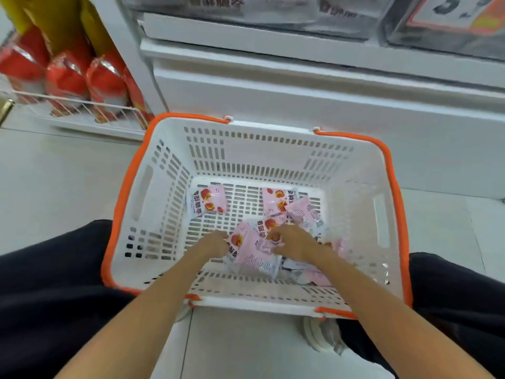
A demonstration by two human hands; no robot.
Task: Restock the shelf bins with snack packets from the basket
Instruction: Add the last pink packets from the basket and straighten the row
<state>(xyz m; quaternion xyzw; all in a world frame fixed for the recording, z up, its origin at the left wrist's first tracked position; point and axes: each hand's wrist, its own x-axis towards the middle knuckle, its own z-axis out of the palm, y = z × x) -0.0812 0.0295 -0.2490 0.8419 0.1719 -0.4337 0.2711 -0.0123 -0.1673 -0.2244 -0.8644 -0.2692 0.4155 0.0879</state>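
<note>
A white basket (175,192) with orange rim sits on the floor below the shelf bins (300,12). Inside, pink snack packets (252,250) cluster at its near side, one lying between both hands, long axis running away from the person. Left hand (214,246) pinches its edge; right hand (295,243) rests curled on the pile, grip unclear.

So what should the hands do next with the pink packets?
Probably close both hands on the pile and lift it. The left hand and right hand already rest on the pink packets in the basket, and nothing is lifted yet.
</note>
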